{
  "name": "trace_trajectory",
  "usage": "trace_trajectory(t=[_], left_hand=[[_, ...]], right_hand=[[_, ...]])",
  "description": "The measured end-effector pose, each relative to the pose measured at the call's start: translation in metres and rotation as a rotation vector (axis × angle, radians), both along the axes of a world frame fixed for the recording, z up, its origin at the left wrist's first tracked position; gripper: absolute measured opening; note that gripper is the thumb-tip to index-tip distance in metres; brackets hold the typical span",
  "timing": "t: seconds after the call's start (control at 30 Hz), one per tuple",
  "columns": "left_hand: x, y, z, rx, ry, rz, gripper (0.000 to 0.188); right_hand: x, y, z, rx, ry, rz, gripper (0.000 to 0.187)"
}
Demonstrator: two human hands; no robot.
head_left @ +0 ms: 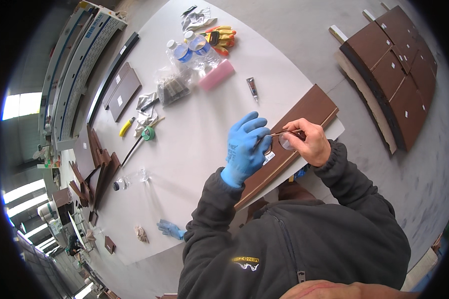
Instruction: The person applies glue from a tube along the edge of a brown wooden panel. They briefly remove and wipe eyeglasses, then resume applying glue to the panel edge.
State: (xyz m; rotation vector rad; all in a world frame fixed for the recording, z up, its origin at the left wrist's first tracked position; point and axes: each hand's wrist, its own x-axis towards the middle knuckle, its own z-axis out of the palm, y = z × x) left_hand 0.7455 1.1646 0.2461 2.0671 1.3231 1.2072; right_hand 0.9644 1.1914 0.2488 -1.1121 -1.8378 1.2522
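Note:
A pair of eyeglasses (287,141) with thin dark frames and clear lenses is held between my two hands, above a brown panel. My left hand (245,149), in a blue glove, is closed around one side of the glasses. Bare, my right hand (310,141) pinches the other side by a lens, thumb and fingers together. Below them, the long brown panel (304,112) lies along the table edge with a white label on it. A small dark tube (252,88) lies on the table beyond my hands.
The white table (194,149) carries water bottles (198,45), a pink roll (216,74), orange-yellow gloves (225,39), a yellow-handled tool (126,127), green tape (148,133), a lying bottle (129,180) and a spare blue glove (170,228). Stacked brown panels (384,74) stand at right.

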Motion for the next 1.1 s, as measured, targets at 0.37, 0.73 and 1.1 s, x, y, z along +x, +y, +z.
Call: trace_trajectory(t=[0.37, 0.73, 1.1], left_hand=[[0.017, -0.057, 0.011, -0.051, -0.366, -0.119, 0.013], [-0.012, -0.153, 0.036, -0.014, -0.856, 0.083, 0.028], [0.005, -0.203, 0.187, 0.339, -0.902, -0.519, 0.018]], right_hand=[[0.027, -0.054, 0.048, 0.304, -0.18, -0.016, 0.014], [0.002, -0.138, 0.054, 0.315, -0.135, -0.123, 0.01], [0.019, -0.242, 0.178, 1.075, 0.266, -0.432, 0.021]])
